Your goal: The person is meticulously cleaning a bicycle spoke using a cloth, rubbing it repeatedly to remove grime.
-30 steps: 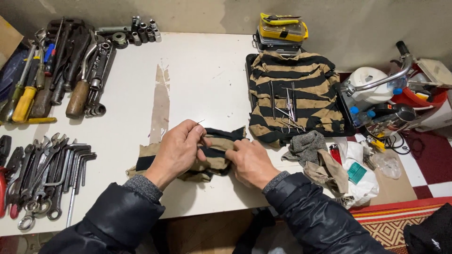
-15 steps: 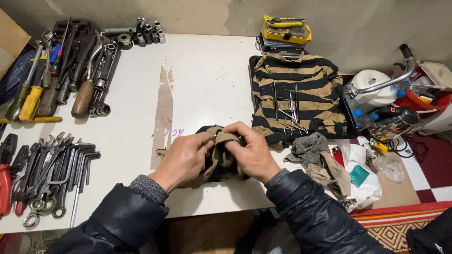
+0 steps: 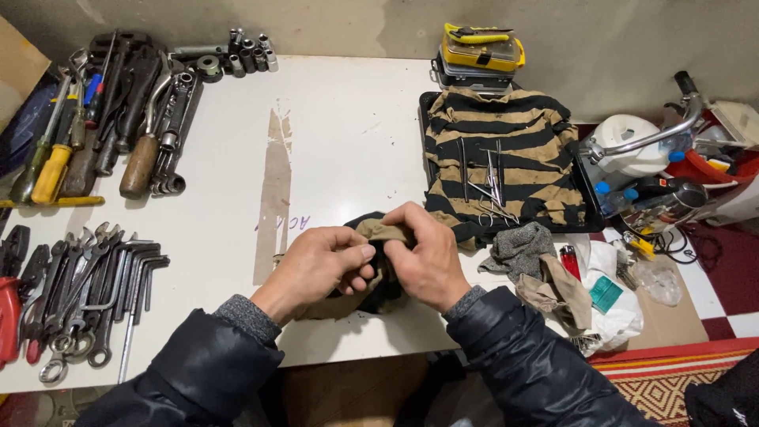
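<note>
Both of my hands hold a small tan and black cloth (image 3: pixel 379 233) bunched up over the front of a white table (image 3: pixel 348 134). My left hand (image 3: pixel 320 265) grips its left side with the fingers curled in. On the right side, my right hand (image 3: pixel 427 257) pinches the upper fold. Most of the cloth is hidden under my fingers; a dark part hangs below them.
Wrenches (image 3: pixel 79 292) lie at the front left, screwdrivers and pliers (image 3: pixel 95 126) at the back left, sockets (image 3: pixel 237 59) behind. A striped cloth with thin metal tools (image 3: pixel 494 158) lies to the right, a yellow case (image 3: pixel 482 51) behind it. Rags (image 3: pixel 538 269) and clutter fill the right edge.
The cloth lay spread flat under my hands a second ago. I have gathered it into a tight bundle, and my hands have come close together and lifted slightly.
</note>
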